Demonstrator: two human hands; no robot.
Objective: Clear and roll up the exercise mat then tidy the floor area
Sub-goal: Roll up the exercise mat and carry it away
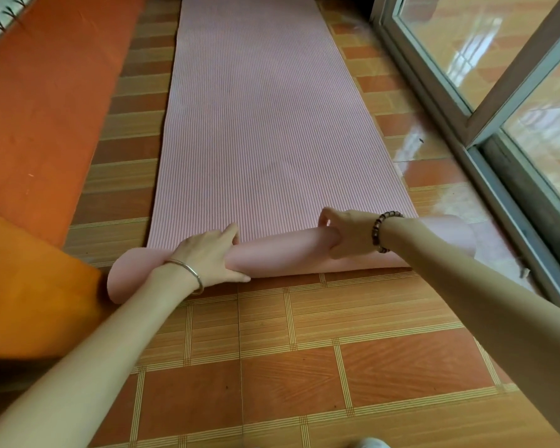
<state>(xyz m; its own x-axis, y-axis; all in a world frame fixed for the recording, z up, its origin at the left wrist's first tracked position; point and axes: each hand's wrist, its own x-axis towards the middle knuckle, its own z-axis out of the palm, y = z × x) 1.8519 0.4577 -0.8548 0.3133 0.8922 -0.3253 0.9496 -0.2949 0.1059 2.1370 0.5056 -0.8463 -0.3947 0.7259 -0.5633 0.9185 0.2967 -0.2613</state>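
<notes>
A pink ribbed exercise mat [265,118] lies flat on the tiled floor and stretches away from me. Its near end is curled into a smooth pink roll [282,250] that runs across the mat's width. My left hand [207,257], with a metal bangle on the wrist, grips the roll left of its middle, thumb on top and fingers underneath. On the right part of the roll my right hand [346,231], with a bead bracelet on the wrist, is clasped around it. Nothing lies on the flat part of the mat.
An orange carpet [46,101] runs along the left of the mat. An orange block-like object [29,286] sits close at my left. A glass sliding door with a metal track [498,176] borders the right side. Tiled floor [304,350] lies between me and the roll.
</notes>
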